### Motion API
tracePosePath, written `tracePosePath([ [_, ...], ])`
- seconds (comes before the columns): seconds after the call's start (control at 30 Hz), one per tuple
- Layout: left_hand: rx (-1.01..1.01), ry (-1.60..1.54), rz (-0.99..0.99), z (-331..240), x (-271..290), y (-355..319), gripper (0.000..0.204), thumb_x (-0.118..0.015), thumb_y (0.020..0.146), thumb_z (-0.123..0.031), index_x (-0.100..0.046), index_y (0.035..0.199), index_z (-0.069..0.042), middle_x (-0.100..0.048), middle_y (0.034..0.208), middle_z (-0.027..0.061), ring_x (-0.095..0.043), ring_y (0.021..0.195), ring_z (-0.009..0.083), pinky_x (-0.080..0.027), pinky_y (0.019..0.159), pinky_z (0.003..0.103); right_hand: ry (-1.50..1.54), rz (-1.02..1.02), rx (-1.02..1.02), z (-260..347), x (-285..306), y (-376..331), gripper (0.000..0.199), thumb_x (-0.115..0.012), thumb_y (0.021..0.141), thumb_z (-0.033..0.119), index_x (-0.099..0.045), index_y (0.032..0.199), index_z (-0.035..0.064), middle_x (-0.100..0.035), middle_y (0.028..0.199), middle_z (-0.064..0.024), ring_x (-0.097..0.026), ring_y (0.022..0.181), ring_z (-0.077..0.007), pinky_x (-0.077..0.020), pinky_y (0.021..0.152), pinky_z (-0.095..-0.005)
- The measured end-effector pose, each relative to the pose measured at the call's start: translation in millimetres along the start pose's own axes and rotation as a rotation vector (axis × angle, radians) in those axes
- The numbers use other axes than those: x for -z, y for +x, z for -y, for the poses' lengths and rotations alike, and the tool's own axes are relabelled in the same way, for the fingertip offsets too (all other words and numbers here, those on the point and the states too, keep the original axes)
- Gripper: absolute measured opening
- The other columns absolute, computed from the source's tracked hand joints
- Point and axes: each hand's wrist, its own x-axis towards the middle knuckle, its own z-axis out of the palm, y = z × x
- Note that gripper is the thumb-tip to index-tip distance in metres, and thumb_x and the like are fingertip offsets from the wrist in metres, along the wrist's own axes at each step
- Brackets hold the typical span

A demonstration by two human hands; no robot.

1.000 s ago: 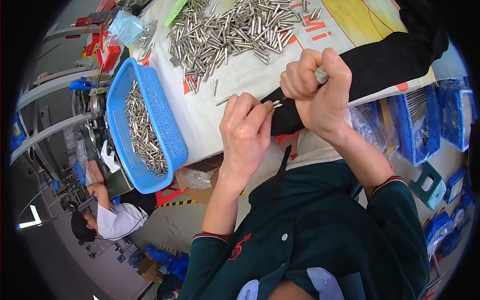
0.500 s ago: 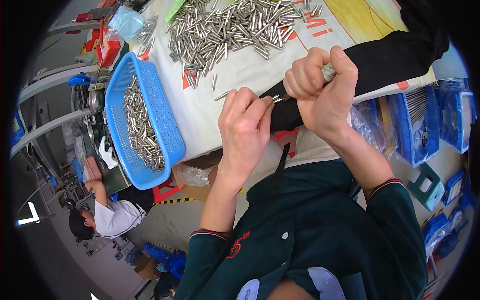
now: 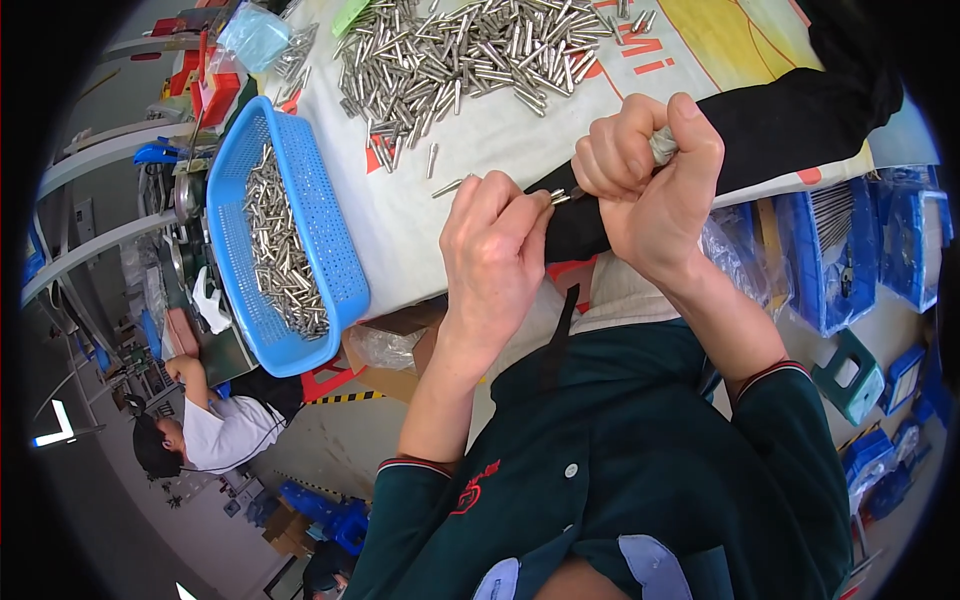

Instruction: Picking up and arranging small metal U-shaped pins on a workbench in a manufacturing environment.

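My left hand (image 3: 492, 245) is closed, pinching a small silver metal pin (image 3: 558, 197) whose end pokes out past the fingertips. Wrapped in the fist of my right hand (image 3: 648, 185) is a hand tool with a pale, wrapped-looking handle (image 3: 663, 147). Its dark tip meets or nearly meets the pin; most of the tool is hidden by my fingers. Both hands are over a black cloth (image 3: 775, 125) along the table's near edge. Just beyond my left hand lies another pin (image 3: 447, 188). A big heap of similar metal pins (image 3: 470, 60) covers the far table.
A blue perforated basket (image 3: 340, 255) partly filled with pins stands at the left table edge. Blue bins (image 3: 825, 290) and a green stool (image 3: 848, 375) are at the right. Farther left, a person in a white shirt (image 3: 235, 430) sits at another bench.
Both hands keep their grips and stay close together, with only a very slight shift of the right hand. The whole view has moved a little.
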Motion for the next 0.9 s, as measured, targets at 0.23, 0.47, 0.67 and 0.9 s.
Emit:
tracePosePath([
  [0.23, 0.016, -0.047, 0.020, 1.6, 1.6, 2.6, 0.016, -0.068, 0.062, 0.007, -0.062, 0.075, 0.001, -0.044, 0.065, 0.0068, -0.043, 0.060, 0.0224, -0.037, 0.052, 0.034, -0.220, 0.091, 0.147, -11.6, -2.9, -7.5, 0.051, -0.033, 0.094, 0.045, -0.030, 0.058, 0.0086, -0.024, 0.048, 0.0019, -0.018, 0.046, -0.0093, -0.0169, 0.046, -0.0275],
  [0.47, 0.040, -0.066, 0.014, 0.5, 2.3, 3.7, 0.014, -0.068, 0.065, 0.007, -0.065, 0.077, 0.001, -0.048, 0.064, 0.0071, -0.047, 0.062, 0.0221, -0.040, 0.055, 0.032, -0.270, 0.112, 0.242, -15.1, -3.2, -8.2, 0.051, -0.036, 0.094, 0.042, -0.031, 0.058, 0.0072, -0.025, 0.048, 0.0017, -0.020, 0.045, -0.0092, -0.0179, 0.045, -0.0273],
  [0.67, -0.023, 0.027, -0.004, -2.4, 2.6, 0.7, 0.013, -0.067, 0.066, 0.003, -0.062, 0.077, 0.000, -0.049, 0.072, 0.0068, -0.048, 0.066, 0.0227, -0.039, 0.059, 0.033, -0.133, 0.116, 0.181, -16.1, 5.2, -9.4, 0.043, -0.038, 0.094, 0.030, -0.037, 0.059, 0.0050, -0.031, 0.052, 0.0023, -0.024, 0.050, -0.0064, -0.0201, 0.046, -0.0250],
  [0.9, 0.064, 0.269, -0.101, 17.6, 11.4, 0.2, 0.013, -0.068, 0.064, 0.000, -0.062, 0.075, -0.005, -0.052, 0.072, 0.0047, -0.051, 0.068, 0.0216, -0.035, 0.061, 0.034, -0.211, 0.122, 0.166, -13.4, 2.1, -7.0, 0.051, -0.036, 0.094, 0.043, -0.031, 0.058, 0.0068, -0.026, 0.047, 0.0008, -0.019, 0.044, -0.0091, -0.0165, 0.044, -0.0276],
])
